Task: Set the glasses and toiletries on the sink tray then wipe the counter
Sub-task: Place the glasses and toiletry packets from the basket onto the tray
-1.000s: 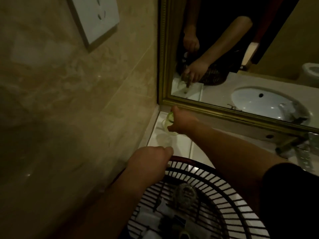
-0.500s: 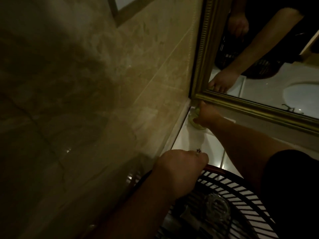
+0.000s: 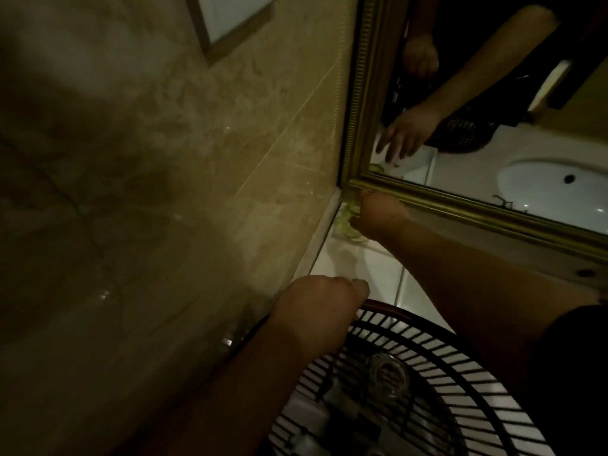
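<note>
A greenish clear glass (image 3: 345, 225) stands in the far corner of the white tray (image 3: 355, 261), against the wall and under the mirror frame. My right hand (image 3: 378, 218) rests against the glass. Its reflection in the mirror shows the fingers stretched out and spread, not wrapped around the glass. My left hand (image 3: 319, 304) is closed on the rim of a black slatted basket (image 3: 427, 350) at the near edge. Inside the basket lie another clear glass (image 3: 388, 376) and several small toiletry items, dim and partly hidden.
A beige marble wall (image 3: 164, 159) fills the left side, with a white wall plate (image 3: 237, 14) high up. The gold-framed mirror (image 3: 493, 209) reflects the white sink basin (image 3: 552, 189) and the white counter. The room is dim.
My right hand moved the glass further into the corner under the mirror frame, and its reflected fingers have opened out. My left hand stays on the basket rim.
</note>
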